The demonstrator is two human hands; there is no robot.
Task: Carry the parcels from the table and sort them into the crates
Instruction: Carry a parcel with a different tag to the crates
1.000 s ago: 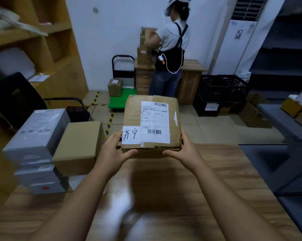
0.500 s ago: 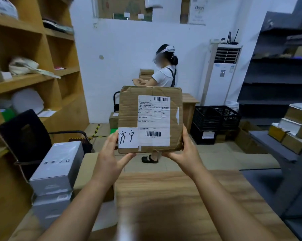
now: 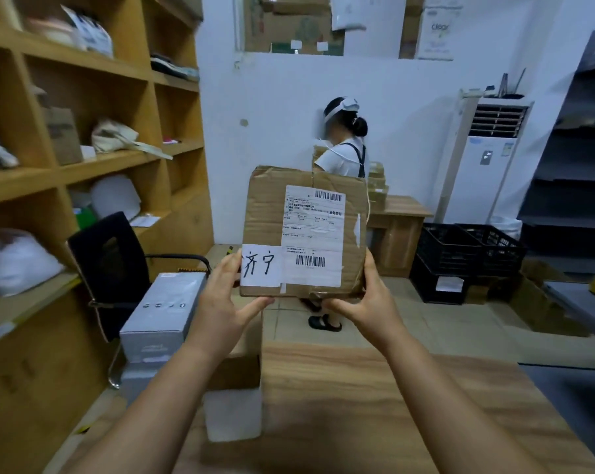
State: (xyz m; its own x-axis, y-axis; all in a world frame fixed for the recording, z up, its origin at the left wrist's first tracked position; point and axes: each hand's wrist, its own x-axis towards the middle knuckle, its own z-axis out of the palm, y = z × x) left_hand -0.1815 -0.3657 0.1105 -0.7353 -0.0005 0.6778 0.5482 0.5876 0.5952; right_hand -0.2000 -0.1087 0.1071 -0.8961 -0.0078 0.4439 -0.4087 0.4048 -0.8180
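I hold a brown cardboard parcel (image 3: 272, 213) upright in front of me, above the far edge of the wooden table (image 3: 374, 405). It carries a white shipping label with barcodes and a handwritten white tag at its lower left. My left hand (image 3: 221, 302) grips its lower left corner and my right hand (image 3: 374, 302) its lower right corner. Black plastic crates (image 3: 467, 258) stand on the floor at the right, by the far wall. Grey boxes (image 3: 162, 313) are stacked at the table's left end, with a brown box partly hidden behind my left arm.
A person (image 3: 344, 155) stands at a wooden desk (image 3: 398, 227) straight ahead, with stacked boxes. Wooden shelves (image 3: 84, 165) line the left wall, with a black chair (image 3: 111, 265) before them. A white air conditioner (image 3: 484, 159) and dark shelving (image 3: 573, 165) stand at the right.
The parcel has risen from just above the table to an upright hold in front of me. My view has tilted up, so more of the room shows.
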